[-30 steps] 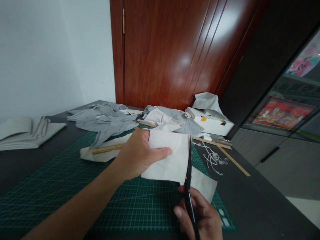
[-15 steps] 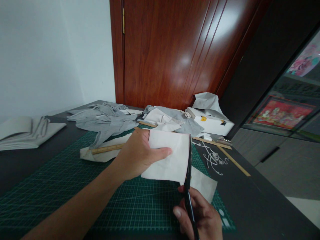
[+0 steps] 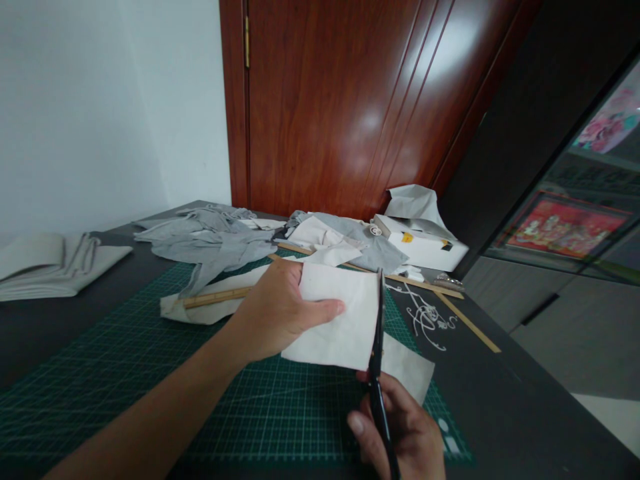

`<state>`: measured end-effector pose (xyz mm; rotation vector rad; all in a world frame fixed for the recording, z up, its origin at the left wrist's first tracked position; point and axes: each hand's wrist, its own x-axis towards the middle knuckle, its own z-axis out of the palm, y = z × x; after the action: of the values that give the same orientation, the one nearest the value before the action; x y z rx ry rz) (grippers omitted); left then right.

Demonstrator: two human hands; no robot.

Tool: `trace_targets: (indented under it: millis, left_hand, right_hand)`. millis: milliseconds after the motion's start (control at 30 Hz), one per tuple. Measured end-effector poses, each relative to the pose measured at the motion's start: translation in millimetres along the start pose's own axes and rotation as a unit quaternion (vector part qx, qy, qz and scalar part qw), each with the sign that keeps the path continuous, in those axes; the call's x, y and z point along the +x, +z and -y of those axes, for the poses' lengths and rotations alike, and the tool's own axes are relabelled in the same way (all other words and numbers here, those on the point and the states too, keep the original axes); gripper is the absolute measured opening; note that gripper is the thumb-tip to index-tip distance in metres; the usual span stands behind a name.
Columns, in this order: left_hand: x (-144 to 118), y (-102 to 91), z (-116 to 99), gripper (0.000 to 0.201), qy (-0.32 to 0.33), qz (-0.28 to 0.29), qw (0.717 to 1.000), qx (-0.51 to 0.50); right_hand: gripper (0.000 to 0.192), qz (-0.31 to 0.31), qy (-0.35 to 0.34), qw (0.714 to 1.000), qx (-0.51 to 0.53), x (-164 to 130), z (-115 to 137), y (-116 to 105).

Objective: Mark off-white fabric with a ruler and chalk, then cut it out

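The left hand (image 3: 277,310) pinched white cloth (image 3: 340,337), partly hiding it; scissors (image 3: 375,365), cut off nearest the gripping right hand (image 3: 403,427), pointed lengthwise forward.

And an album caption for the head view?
Left hand holds cloth, right hand holds scissors at its edge, above a mat.

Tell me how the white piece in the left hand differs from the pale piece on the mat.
The white piece is raised in the left hand; the pale piece lies on the cutting mat. The white piece looks brighter, the pale piece greyer. The scissors run along the white piece's right edge; the pale piece is partly hidden behind them. Both have fairly straight edges.
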<state>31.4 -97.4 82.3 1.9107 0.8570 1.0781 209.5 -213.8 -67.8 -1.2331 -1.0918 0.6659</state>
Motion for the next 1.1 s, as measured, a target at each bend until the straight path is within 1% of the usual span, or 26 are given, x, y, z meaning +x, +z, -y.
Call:
trace_targets:
  millis: [200,367,667,800,1000,1100]
  left_hand:
    - [-0.4,0.8,-1.9,0.016,-0.011,0.013,1.000,-0.014]
    - [-0.4,0.3,-2.7,0.016,-0.029,0.011,0.999,-0.012]
    - [1.0,-2.0,-2.3,0.018,0.004,0.001,1.000,0.019]
    - [1.4,-2.3,-0.7,0.017,0.002,0.007,1.000,0.002]
    - [0.7,-6.3,0.4,0.017,-0.026,0.016,0.999,0.011]
    - [0.1,-11.6,0.0,0.017,-0.052,0.023,0.998,-0.013]
  right_hand:
    - [0.043,0.001,0.008,1.000,-0.025,0.8,1.2,-1.0]
    - [0.042,0.005,0.011,0.999,-0.030,1.5,1.9,-2.1]
    - [0.040,0.001,0.005,0.998,-0.063,2.4,5.4,-2.8]
    - [0.037,0.000,-0.010,0.996,-0.091,4.1,9.2,-3.7]
    - [0.041,0.001,0.018,0.998,-0.065,5.1,7.5,-3.6]
    - [0.043,0.001,0.028,0.999,-0.045,5.0,7.7,-2.1]
